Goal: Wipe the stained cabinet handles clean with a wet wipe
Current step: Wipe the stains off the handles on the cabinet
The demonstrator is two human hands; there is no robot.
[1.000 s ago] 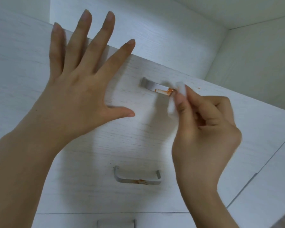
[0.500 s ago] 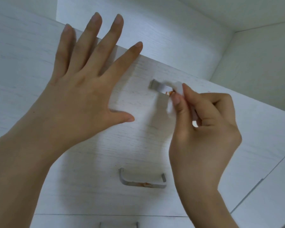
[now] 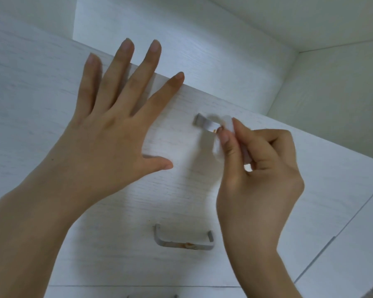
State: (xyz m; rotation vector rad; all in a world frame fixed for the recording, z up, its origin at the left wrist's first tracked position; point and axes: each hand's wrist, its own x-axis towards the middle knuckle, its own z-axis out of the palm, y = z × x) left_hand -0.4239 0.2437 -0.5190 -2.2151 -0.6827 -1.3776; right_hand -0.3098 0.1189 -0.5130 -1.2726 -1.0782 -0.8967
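1. Since a second ago the right hand point(image 3: 256, 181) has slid the wet wipe point(image 3: 228, 123) leftward along the upper handle point(image 3: 205, 124), covering most of its orange stain.
2. Nearest, the lower handle point(image 3: 184, 240) carries an untouched orange smear; a third handle point(image 3: 152, 296) peeks in at the bottom edge.
3. The right hand pinches the wipe on the upper handle; the left hand point(image 3: 114, 134) lies spread and empty on the drawer front point(image 3: 181, 190).
4. Risk: the small wipe could smear residue rather than lift it.
5. Nothing blocks the handles.
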